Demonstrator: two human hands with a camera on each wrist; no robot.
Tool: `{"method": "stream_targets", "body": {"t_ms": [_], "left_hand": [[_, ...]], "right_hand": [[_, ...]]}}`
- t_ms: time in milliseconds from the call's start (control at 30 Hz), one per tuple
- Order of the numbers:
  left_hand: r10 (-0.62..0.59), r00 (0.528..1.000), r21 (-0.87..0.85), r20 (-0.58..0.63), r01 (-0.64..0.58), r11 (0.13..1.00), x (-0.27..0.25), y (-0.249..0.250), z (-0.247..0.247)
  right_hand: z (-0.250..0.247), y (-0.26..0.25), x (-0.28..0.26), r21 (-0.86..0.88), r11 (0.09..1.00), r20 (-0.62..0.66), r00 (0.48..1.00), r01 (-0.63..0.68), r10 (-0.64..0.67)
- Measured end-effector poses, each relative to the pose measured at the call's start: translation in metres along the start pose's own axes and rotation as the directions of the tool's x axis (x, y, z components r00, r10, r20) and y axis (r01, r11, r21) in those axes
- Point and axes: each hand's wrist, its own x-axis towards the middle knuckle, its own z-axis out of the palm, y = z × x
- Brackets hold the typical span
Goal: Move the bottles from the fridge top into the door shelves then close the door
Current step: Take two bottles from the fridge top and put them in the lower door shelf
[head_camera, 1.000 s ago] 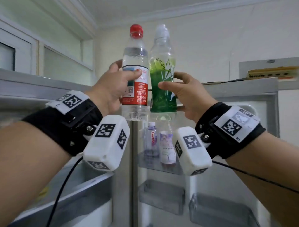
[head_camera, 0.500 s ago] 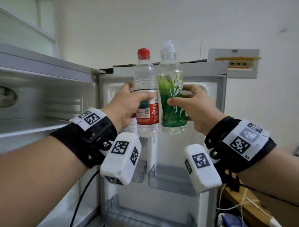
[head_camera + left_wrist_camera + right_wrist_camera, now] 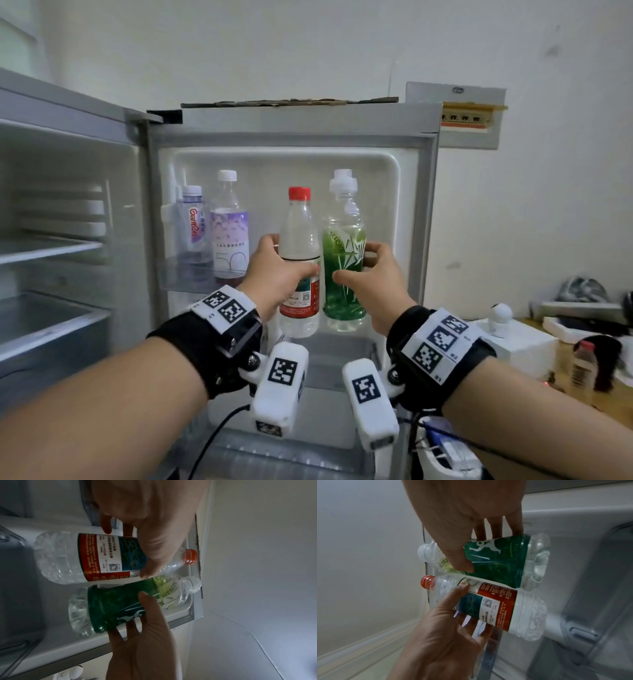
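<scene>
My left hand (image 3: 279,274) grips a clear red-capped water bottle (image 3: 299,240) with a red label. Beside it, my right hand (image 3: 370,275) grips a green-labelled bottle (image 3: 343,240) with a white cap. Both bottles stand upright, side by side and touching, held in the air in front of the open fridge door (image 3: 294,164). The left wrist view shows the red-capped bottle (image 3: 96,557) under my left thumb and the green bottle (image 3: 120,604) in the other hand. In the right wrist view the green bottle (image 3: 498,561) and the red-capped bottle (image 3: 496,605) lie together.
The upper door shelf (image 3: 178,277) at the left holds two bottles, a small one (image 3: 193,222) and a taller one with a pale label (image 3: 228,233). A lower door shelf (image 3: 342,346) sits under the held bottles. The fridge interior (image 3: 51,240) is left; a cluttered table (image 3: 548,342) is right.
Both hands have brought the two bottles down from the fridge top to the level of the upper door shelf, and my view has tilted downward.
</scene>
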Motion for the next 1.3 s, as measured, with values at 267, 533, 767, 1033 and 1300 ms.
{"method": "stream_targets", "body": {"t_ms": [267,533,767,1033,1300], "left_hand": [[-0.096,0.995,0.105,-0.014,0.097,0.99,0.011,-0.049,0.021],[-0.127,0.992,0.118,0.008,0.125,0.985,0.014,-0.085,0.033],[-0.054,0.998,0.192,-0.016,0.056,0.98,0.013,-0.095,0.037],[0.071,0.996,0.27,-0.055,-0.053,0.961,0.009,-0.098,0.03],[0.171,0.983,0.253,-0.067,-0.149,0.956,-0.008,-0.1,0.035]], "right_hand": [[0.01,0.049,0.007,-0.094,0.995,-0.037,0.999,-0.021,0.018],[0.018,0.079,0.007,-0.096,0.995,-0.03,0.999,-0.037,0.035],[0.027,0.101,0.008,-0.194,0.981,-0.061,0.998,-0.031,0.019],[0.029,0.107,0.013,-0.228,0.973,-0.08,0.996,-0.047,0.03],[0.03,0.12,0.009,-0.235,0.971,-0.084,0.996,-0.052,0.033]]}}
